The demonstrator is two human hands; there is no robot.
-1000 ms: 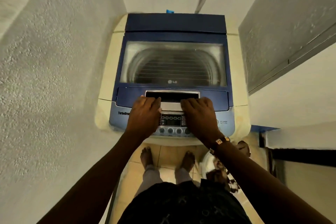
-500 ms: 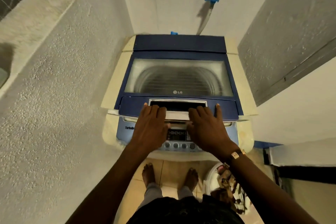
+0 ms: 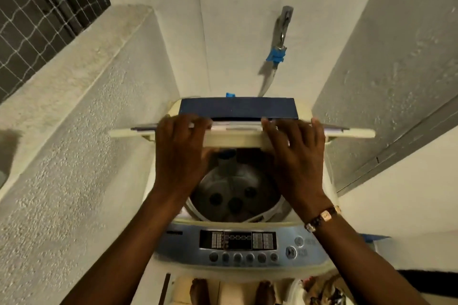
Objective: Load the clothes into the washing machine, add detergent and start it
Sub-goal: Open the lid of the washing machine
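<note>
Narrow alcove; both hands (image 3: 238,153) gripped raised lid (image 3: 235,140) over empty drum (image 3: 235,195). Could slip and slam onto fingers if released early.

Tiled floor (image 3: 226,292): washing machine (image 3: 238,250) stands on it below both hands; clothes basket (image 3: 322,290) beneath the right forearm.

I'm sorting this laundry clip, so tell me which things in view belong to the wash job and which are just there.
Belongs:
- blue and cream top-loading washing machine
- its raised folding lid, gripped by left hand and right hand
- empty steel drum
- clothes heap on floor

Just there:
- metal wall tap with blue connector
- meshed window
</note>
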